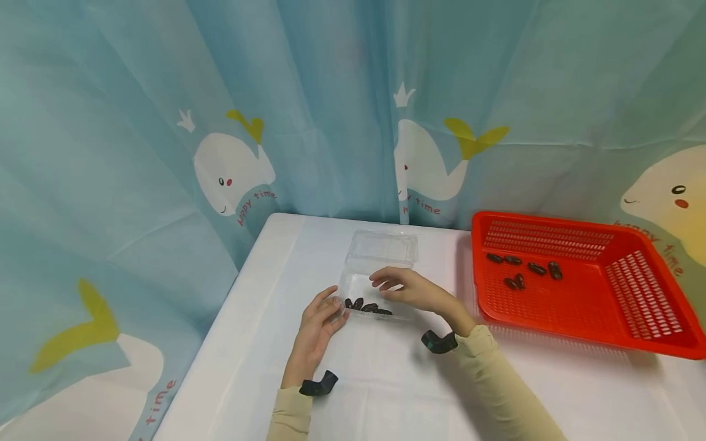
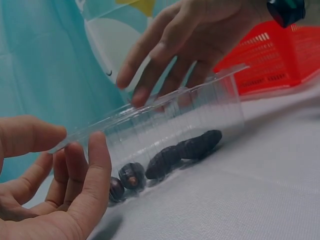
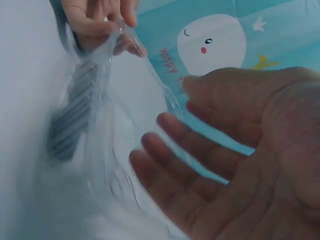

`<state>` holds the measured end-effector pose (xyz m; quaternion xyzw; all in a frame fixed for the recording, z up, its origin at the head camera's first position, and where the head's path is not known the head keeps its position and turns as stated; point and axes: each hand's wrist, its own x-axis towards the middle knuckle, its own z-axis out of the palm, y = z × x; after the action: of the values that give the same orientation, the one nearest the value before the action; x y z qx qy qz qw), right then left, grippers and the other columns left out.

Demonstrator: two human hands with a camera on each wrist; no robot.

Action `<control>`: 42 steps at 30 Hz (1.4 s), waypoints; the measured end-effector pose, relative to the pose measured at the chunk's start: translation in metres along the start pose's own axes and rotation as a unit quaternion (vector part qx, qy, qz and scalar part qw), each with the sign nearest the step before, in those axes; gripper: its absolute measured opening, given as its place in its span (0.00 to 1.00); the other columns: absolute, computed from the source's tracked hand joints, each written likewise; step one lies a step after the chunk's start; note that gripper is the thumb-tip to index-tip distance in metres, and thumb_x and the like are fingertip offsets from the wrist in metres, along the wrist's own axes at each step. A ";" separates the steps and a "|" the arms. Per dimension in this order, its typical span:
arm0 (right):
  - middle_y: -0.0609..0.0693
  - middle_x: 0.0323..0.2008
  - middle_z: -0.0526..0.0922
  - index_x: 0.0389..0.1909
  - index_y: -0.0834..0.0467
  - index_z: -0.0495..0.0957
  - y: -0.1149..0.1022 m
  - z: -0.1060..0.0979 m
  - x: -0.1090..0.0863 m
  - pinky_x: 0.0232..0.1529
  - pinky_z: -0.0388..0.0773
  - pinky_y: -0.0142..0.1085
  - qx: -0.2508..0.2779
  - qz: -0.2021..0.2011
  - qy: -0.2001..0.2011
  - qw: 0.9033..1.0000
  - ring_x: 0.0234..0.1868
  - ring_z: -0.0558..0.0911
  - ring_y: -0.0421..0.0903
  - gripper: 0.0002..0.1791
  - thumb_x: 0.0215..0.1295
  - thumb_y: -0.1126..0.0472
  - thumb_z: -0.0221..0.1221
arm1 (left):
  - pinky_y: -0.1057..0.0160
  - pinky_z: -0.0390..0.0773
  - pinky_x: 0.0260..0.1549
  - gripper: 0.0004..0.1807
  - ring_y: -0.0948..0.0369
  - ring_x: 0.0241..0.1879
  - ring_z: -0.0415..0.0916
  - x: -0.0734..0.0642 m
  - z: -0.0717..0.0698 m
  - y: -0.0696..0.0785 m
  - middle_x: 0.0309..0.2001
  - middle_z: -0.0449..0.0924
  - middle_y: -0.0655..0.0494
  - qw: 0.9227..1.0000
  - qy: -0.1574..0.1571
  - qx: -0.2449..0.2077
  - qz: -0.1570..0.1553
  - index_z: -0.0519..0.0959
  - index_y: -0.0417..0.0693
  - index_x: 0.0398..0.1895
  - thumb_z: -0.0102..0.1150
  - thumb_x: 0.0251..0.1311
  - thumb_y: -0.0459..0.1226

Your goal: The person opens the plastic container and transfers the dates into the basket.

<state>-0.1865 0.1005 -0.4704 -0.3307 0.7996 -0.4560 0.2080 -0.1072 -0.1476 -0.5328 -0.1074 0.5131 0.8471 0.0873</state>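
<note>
A clear plastic box [image 1: 355, 283] with a hinged lid [image 1: 382, 248] lies open, its lid folded back toward the curtain. Several dark, wrinkled oval fruits that look like dates [image 1: 371, 307] lie along the near side of its base. My left hand [image 1: 318, 324] pinches the box's near left corner between thumb and fingers, as the left wrist view shows. Above the box's right part hovers my right hand [image 1: 410, 289], fingers loosely bent and apart, holding nothing. In the right wrist view its fingers [image 3: 190, 150] are spread beside the box wall.
To the right stands a red plastic basket [image 1: 592, 315] with slotted walls, and several more dark dates [image 1: 537, 268] lie in its left part. A white cloth covers the table [image 1: 265, 306]. Behind it hangs a blue curtain [image 1: 331, 92] printed with whales.
</note>
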 end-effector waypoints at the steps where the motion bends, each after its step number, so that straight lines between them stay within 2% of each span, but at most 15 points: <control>1: 0.60 0.59 0.79 0.63 0.62 0.72 0.000 0.003 0.002 0.59 0.80 0.46 -0.004 0.006 -0.002 1.000 0.58 0.80 0.56 0.22 0.70 0.63 0.57 | 0.59 0.82 0.54 0.27 0.62 0.46 0.75 0.000 0.000 0.000 0.47 0.71 0.55 1.000 0.000 0.001 0.001 0.64 0.46 0.70 0.54 0.69 0.32; 7: 0.58 0.58 0.80 0.61 0.61 0.74 -0.002 0.019 0.010 0.58 0.81 0.48 -0.051 0.036 -0.002 0.998 0.56 0.81 0.54 0.21 0.68 0.63 0.57 | 0.60 0.83 0.53 0.28 0.61 0.46 0.75 0.000 0.000 -0.001 0.46 0.71 0.55 1.000 -0.005 -0.004 0.004 0.64 0.45 0.71 0.54 0.68 0.31; 16: 0.58 0.56 0.81 0.58 0.64 0.75 -0.005 0.035 0.022 0.58 0.78 0.48 -0.106 0.051 0.007 0.993 0.56 0.80 0.55 0.23 0.62 0.64 0.62 | 0.62 0.84 0.51 0.29 0.61 0.46 0.75 0.000 0.000 0.000 0.45 0.72 0.55 1.000 -0.004 -0.017 0.004 0.63 0.44 0.71 0.55 0.67 0.30; 21: 0.58 0.49 0.83 0.55 0.63 0.77 -0.005 0.041 0.029 0.53 0.79 0.45 -0.137 0.050 0.017 0.989 0.50 0.81 0.52 0.22 0.60 0.64 0.66 | 0.63 0.84 0.50 0.29 0.61 0.45 0.75 0.000 0.001 0.000 0.45 0.72 0.55 1.000 -0.006 -0.026 0.005 0.64 0.44 0.70 0.55 0.66 0.29; 25: 0.54 0.46 0.83 0.53 0.59 0.80 -0.002 0.045 0.032 0.49 0.79 0.42 -0.162 0.061 0.020 0.985 0.46 0.80 0.49 0.20 0.59 0.63 0.68 | 0.63 0.84 0.50 0.29 0.61 0.46 0.75 0.000 0.001 0.000 0.46 0.72 0.54 1.000 -0.006 -0.025 0.002 0.64 0.44 0.70 0.55 0.67 0.30; 29: 0.50 0.44 0.82 0.50 0.57 0.82 0.001 0.048 0.034 0.45 0.79 0.40 -0.187 0.053 0.019 0.981 0.43 0.79 0.46 0.18 0.58 0.63 0.69 | 0.64 0.84 0.50 0.29 0.62 0.45 0.75 0.000 0.002 0.000 0.47 0.72 0.54 1.000 -0.007 -0.019 0.002 0.63 0.43 0.71 0.54 0.67 0.30; 36: 0.49 0.42 0.85 0.47 0.57 0.83 0.000 0.049 0.034 0.47 0.81 0.40 -0.167 0.048 0.023 0.985 0.43 0.82 0.44 0.15 0.57 0.65 0.69 | 0.63 0.84 0.50 0.28 0.63 0.44 0.76 0.001 0.002 0.000 0.47 0.72 0.54 1.000 -0.006 -0.019 -0.002 0.64 0.45 0.70 0.54 0.68 0.30; 42: 0.47 0.37 0.85 0.41 0.54 0.83 -0.001 0.049 0.035 0.40 0.79 0.36 -0.168 0.039 0.018 0.985 0.36 0.80 0.41 0.11 0.57 0.65 0.69 | 0.63 0.84 0.51 0.27 0.61 0.48 0.74 0.001 0.002 0.001 0.48 0.72 0.54 1.000 -0.001 -0.011 -0.002 0.64 0.45 0.70 0.53 0.68 0.30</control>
<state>-0.1794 0.0459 -0.4950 -0.3214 0.8808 -0.3123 0.1530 -0.1083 -0.1464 -0.5317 -0.1083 0.5039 0.8524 0.0880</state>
